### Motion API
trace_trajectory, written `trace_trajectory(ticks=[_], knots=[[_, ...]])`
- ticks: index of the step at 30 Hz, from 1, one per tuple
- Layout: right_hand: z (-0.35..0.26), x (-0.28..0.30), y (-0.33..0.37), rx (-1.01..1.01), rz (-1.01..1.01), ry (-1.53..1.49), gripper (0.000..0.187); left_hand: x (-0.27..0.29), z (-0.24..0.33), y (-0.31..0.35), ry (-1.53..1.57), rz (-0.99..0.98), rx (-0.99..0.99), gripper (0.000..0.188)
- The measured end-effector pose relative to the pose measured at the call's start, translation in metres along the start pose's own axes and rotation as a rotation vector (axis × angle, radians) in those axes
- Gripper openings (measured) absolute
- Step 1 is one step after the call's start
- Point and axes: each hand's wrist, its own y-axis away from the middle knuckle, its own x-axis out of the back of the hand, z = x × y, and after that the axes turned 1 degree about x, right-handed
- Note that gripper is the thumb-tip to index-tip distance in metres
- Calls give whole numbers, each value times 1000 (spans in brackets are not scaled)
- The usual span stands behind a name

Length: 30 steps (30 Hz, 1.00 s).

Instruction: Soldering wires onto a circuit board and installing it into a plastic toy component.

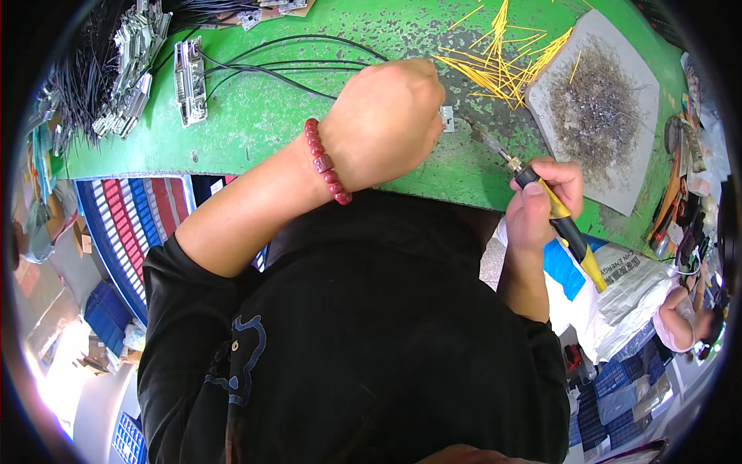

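My right hand (pixel 543 203) grips a yellow-and-black soldering iron (pixel 573 239), its metal tip pointing up and left, just above the green tabletop. My left hand (pixel 394 116), with a red bead bracelet (pixel 324 163) at the wrist, is closed over the table, its knuckles up. Its fingertips are hidden underneath. A small silvery metal piece (pixel 447 119) shows right beside its fingers, a short way from the iron's tip. Black cables (pixel 297 68) run from silvery metal brackets (pixel 190 82) on the left to behind my left hand.
Thin yellow sticks (pixel 506 66) lie scattered at the far right. Beside them a grey board (pixel 648 116) carries a heap of dark bits. Bundled black cables with metal parts (pixel 131 66) pile up at the far left. Blue and red crates (pixel 135 224) stand below the table's left edge.
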Motion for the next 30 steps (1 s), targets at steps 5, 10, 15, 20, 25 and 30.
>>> trace_trajectory(ticks=[5,10,15,20,25,30], knots=[[-2,-5,-1,13,97,35,35,2,1,-6,-10,5,-3,11],[-6,-10,2,-82,-92,15,58,1,-1,-7,92,11,-6,12],[-29,10,-33,192,-222,323,18,0,15,-3,48,16,-70,11],[-38,64,-147,468,-163,645,14,26,33,-9,10,78,-141,16],[-57,94,-309,912,-342,1619,23,60,17,-6,24,163,-70,17],[-30,98,-396,1221,-632,1982,16,60,6,10,82,166,-85,15]])
